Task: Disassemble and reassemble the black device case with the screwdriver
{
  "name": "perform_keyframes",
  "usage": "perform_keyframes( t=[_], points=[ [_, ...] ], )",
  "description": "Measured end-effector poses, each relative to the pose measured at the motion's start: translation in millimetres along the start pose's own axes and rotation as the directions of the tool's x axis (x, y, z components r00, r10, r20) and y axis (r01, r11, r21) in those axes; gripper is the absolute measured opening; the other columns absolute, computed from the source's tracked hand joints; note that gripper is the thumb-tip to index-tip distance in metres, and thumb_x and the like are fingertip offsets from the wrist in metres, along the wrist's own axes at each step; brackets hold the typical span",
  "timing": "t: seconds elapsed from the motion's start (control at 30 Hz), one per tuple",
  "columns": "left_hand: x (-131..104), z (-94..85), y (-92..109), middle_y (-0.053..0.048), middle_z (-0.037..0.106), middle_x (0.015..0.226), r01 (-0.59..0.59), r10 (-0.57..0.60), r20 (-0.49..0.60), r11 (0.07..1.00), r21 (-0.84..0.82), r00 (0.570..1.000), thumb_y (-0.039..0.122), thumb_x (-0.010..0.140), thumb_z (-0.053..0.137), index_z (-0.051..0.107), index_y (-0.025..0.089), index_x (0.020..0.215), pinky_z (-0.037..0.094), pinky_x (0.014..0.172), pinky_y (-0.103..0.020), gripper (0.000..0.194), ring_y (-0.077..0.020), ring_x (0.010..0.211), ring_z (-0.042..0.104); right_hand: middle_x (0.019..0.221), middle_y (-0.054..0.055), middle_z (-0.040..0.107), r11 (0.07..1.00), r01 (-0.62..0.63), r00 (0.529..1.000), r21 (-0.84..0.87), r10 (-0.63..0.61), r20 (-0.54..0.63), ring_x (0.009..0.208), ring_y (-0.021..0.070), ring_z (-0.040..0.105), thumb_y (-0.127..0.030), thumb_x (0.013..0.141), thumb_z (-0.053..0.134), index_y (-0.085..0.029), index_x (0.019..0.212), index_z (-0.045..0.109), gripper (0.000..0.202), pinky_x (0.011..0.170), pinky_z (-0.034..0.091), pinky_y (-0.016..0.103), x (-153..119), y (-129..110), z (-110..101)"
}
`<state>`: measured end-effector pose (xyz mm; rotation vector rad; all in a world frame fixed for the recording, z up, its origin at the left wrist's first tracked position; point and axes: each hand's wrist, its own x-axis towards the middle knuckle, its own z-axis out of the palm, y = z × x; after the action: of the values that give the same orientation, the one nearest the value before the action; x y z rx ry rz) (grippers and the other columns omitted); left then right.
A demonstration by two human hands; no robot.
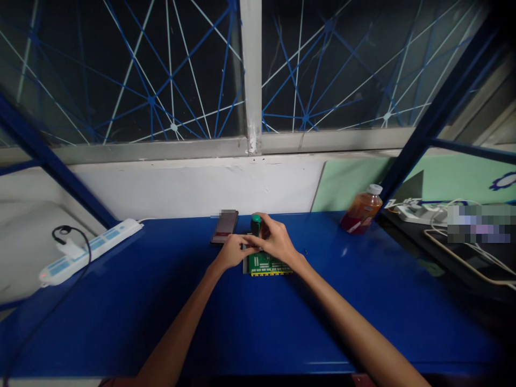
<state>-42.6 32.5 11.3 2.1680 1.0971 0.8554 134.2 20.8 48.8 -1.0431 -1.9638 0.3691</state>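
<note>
A screwdriver point(256, 223) with a green and black handle stands upright over a green circuit board point(264, 263). The fingers of my right hand point(278, 239) are closed around it, and that hand covers part of the board. My left hand point(233, 251) reaches in from the left with its fingertips pinched together close below the handle. What those fingertips hold, if anything, is hidden. Yellow parts line the near edge of the board, and a grey edge shows along its left side. Small dark bits, perhaps screws point(305, 251), lie on the table to the right.
A phone point(226, 226) lies behind my left hand on the blue table point(161, 290). At the left is a white power strip point(97, 250) with a plugged-in black cable. A bottle of reddish drink point(362, 210) stands back right. Blue posts and a wall border the table.
</note>
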Motion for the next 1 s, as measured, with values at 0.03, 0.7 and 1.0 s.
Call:
perform_keyframes(
  t=[0.03,0.7,1.0],
  points=[
    [0,-0.2,0,-0.004,0.072,0.075,-0.001,0.001,0.001,1.0,-0.004,1.0,0.028,0.078,0.064,0.076,0.013,0.072,0.04,0.059,-0.024,0.02,-0.0142,0.062,0.058,0.072,0.001,0.061,1.0,-0.004,1.0,-0.015,0.004,0.016,0.063,0.0165,0.057,-0.047,0.08,0.058,-0.019,0.124,0.048,0.053,0.058,0.043,0.029,1,-2,-2],
    [-4,-0.4,1,-0.004,0.073,0.072,0.004,0.0,-0.071,0.999,0.045,0.997,0.029,0.077,0.069,0.076,0.016,0.078,0.042,0.058,-0.024,0.014,-0.0145,0.061,0.059,0.085,0.008,0.068,0.934,0.193,0.956,-0.299,-0.111,0.271,0.068,0.0197,0.057,-0.048,0.086,0.049,-0.019,0.113,0.057,0.04,0.056,0.029,0.03,32,-25,-40],
    [-4,-2.3,6,-0.004,0.075,0.083,0.01,-0.01,-0.017,1.0,0.016,1.0,0.025,0.081,0.065,0.075,0.017,0.082,0.045,0.065,-0.025,0.013,-0.0181,0.073,0.066,0.104,0.01,0.066,0.954,0.218,0.929,-0.205,-0.139,0.344,0.076,0.0203,0.058,-0.037,0.084,0.046,-0.019,0.125,0.05,0.044,0.062,0.033,0.031,31,-29,-49]
  ],
)
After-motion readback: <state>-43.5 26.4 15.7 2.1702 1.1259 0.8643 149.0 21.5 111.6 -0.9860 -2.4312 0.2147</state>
